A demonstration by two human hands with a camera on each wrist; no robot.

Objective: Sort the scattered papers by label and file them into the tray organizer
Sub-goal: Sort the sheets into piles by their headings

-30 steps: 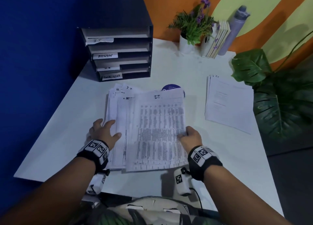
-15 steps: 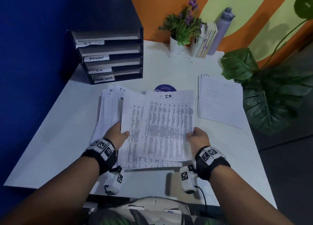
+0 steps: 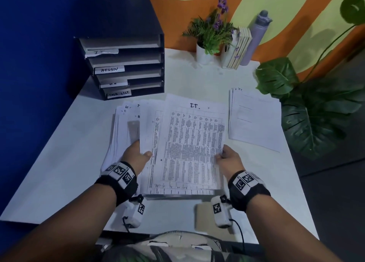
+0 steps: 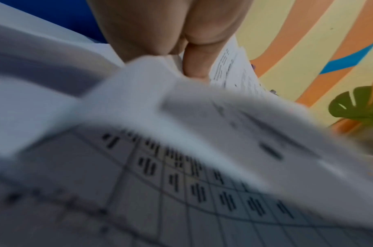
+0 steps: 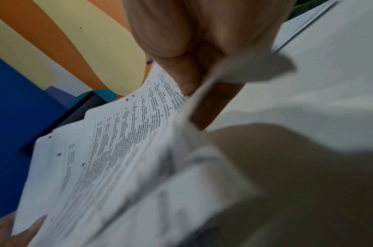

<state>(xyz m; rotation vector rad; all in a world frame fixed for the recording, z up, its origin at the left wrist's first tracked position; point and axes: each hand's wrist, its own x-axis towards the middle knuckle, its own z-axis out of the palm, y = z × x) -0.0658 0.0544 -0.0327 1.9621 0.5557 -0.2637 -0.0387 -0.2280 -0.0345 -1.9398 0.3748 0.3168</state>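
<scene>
A printed sheet headed "IT" (image 3: pixel 193 139) is lifted over a loose stack of papers (image 3: pixel 126 127) in the middle of the white desk (image 3: pixel 59 163). My right hand (image 3: pixel 227 159) pinches the sheet's right edge, thumb on top; the right wrist view shows the thumb (image 5: pixel 181 73) pressed on the sheet (image 5: pixel 117 142). My left hand (image 3: pixel 138 153) grips the left edge of the sheets (image 4: pixel 181 150) beneath it, thumb on top. A second pile (image 3: pixel 254 119) marked "IT" lies at the right. The black tray organizer (image 3: pixel 126 64), labelled IT, ADMIN, H.R and TASK LIST, stands at the back left.
A small potted plant (image 3: pixel 211 34), some books (image 3: pixel 239 48) and a grey bottle (image 3: pixel 256 36) line the back edge. A big-leafed plant (image 3: pixel 308 113) overhangs the desk's right side. A blue wall (image 3: pixel 29 64) bounds the left.
My left hand moved from resting flat on the stack to gripping the sheets' left edge. The "IT" sheet has risen and shifted right in my right hand.
</scene>
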